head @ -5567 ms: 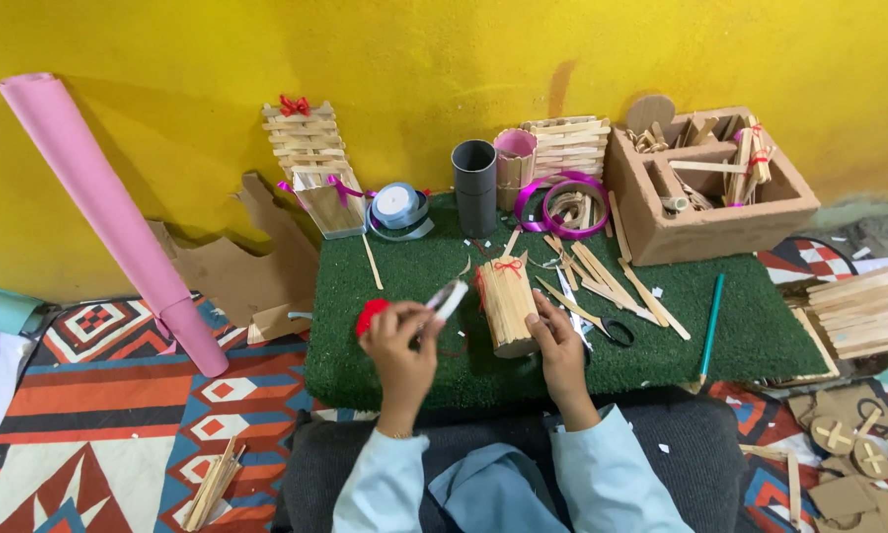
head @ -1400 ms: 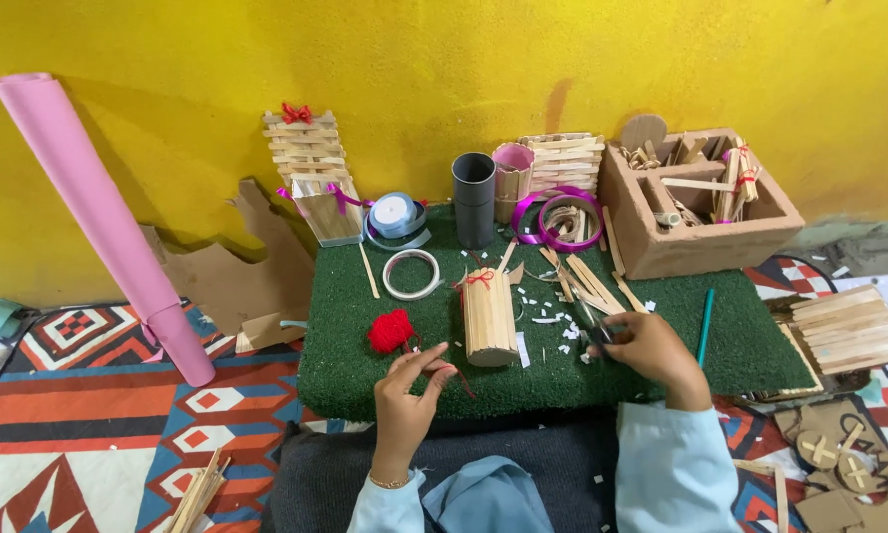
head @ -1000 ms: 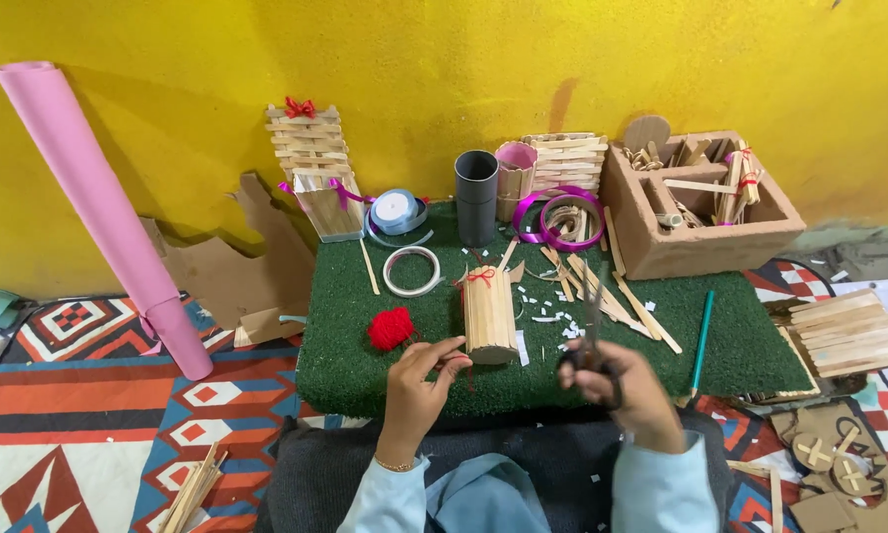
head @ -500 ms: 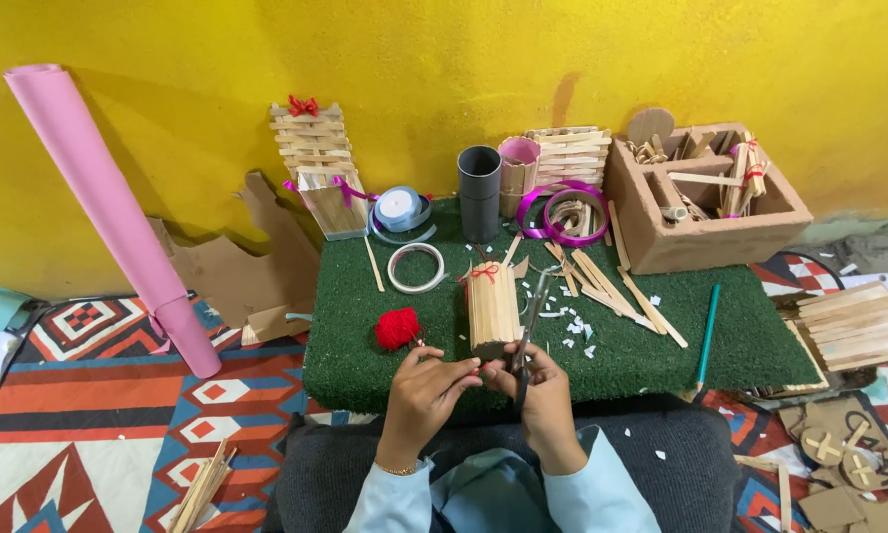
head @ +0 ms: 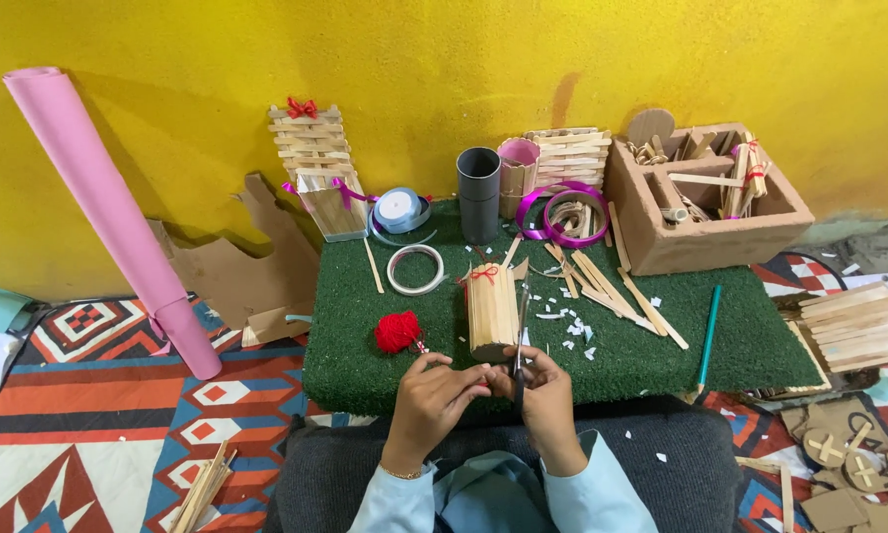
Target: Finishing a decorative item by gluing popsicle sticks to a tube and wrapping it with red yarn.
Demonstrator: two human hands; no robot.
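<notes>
- Moved in closer since half a second ago: both hands now bunched together at the front edge of the green mat, scissors tilted more upright than before.
- Far left: pink paper roll [head: 108, 212] leaning on the yellow wall, cardboard scraps [head: 236, 266] beside it, patterned rug [head: 98, 395] underneath.
- Back left of the green tabletop [head: 365, 336]: stick ladder with a red bow [head: 310, 148], then a pale blue ribbon spool [head: 399, 209] and a white tape ring [head: 415, 269] lying flat.
- Red pom-pom [head: 397, 332] sitting just left of the hands, thread running from it toward the left fingers.
- Left hand [head: 434, 400]: fingers pinched shut on something thin, looks like the red thread, too small to be sure.
- Stick bundle [head: 491, 311] lying on the mat right above the hands, red tie at its top end, near end just beside the knuckles.
- Right hand [head: 544, 395]: fingers curled tight around the scissors [head: 519, 345], blades pointing up along the bundle's right side; can't tell if blades are apart.
- Behind: dark tube [head: 478, 192], pink cup [head: 518, 168], purple ribbon rings [head: 560, 212].
- Right of the bundle: white paper bits [head: 572, 331], loose flat sticks [head: 621, 291], green pencil [head: 708, 336].
- Far right: cardboard box [head: 705, 212] full of sticks, stack of flat wood strips [head: 858, 326] off the mat.
</notes>
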